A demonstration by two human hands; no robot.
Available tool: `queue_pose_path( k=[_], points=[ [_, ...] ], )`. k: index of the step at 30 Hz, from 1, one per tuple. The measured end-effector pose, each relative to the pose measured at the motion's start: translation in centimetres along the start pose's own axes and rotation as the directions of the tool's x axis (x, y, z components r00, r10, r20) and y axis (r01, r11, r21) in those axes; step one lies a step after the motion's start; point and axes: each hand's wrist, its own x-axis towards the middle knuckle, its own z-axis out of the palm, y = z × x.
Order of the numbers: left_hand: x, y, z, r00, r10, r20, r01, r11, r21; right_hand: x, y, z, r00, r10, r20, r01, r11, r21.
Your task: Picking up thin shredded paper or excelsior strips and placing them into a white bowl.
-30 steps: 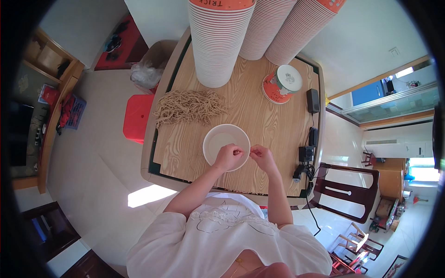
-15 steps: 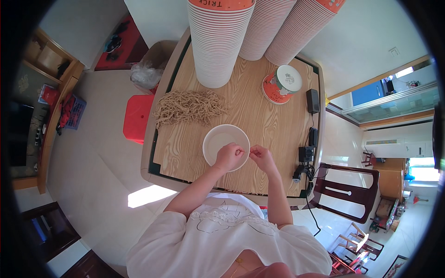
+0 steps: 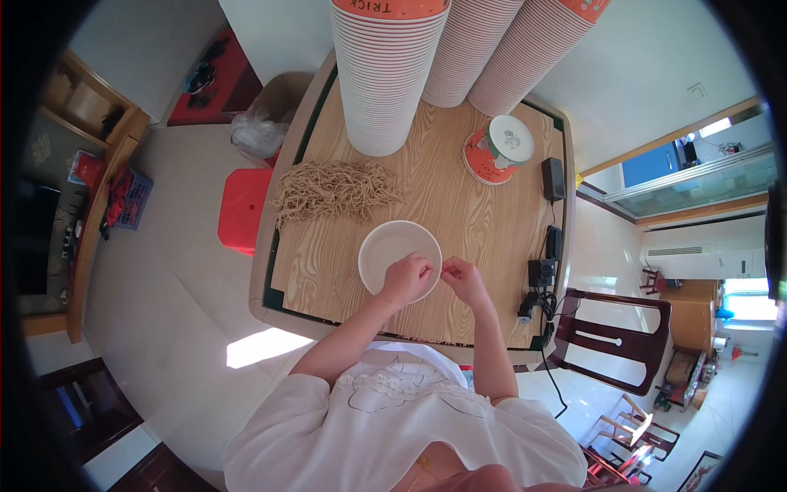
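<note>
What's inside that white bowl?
The visible part of the white bowl shows only its pale inside. The left hand covers some of it; what's beneath that hand can't be seen.

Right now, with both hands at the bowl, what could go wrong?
1. The white paper bowl might tip or slide: the left hand is inside it, the right hand at its right rim.
2. The tall stack could topple if bumped; it stands just beyond the tangled twine.
3. The black cables trailing over the right edge of the table might snag on a rightward reach.
</note>
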Motion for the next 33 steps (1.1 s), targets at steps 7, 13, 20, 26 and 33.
queue_pose_path(
  k=[7,13,20,26,33],
  points=[
    [0.0,0.6,-0.2,0.999,0.029,-0.028,-0.029,0.999,0.015,0.0,0.2,0.0,1.000,0.001,-0.001,-0.001,1.000,0.014],
    [0.2,0.5,-0.1,0.998,0.046,-0.038,-0.045,0.999,0.016,0.0,-0.5,0.0,1.000,-0.002,-0.007,0.002,1.000,-0.013],
    [0.1,0.7,0.2,0.998,0.031,-0.046,-0.031,1.000,-0.001,-0.1,-0.7,0.2,1.000,-0.014,-0.004,0.014,1.000,-0.014],
    [0.0,0.8,0.2,0.999,0.012,-0.051,-0.012,1.000,-0.006,-0.1,-0.4,0.4,1.000,-0.005,-0.014,0.004,0.999,-0.054],
    [0.5,2.1,-1.0,0.989,0.117,-0.087,-0.104,0.984,0.144,0.5,1.0,-0.5,0.992,0.009,-0.122,0.006,0.992,0.123]
  ],
)
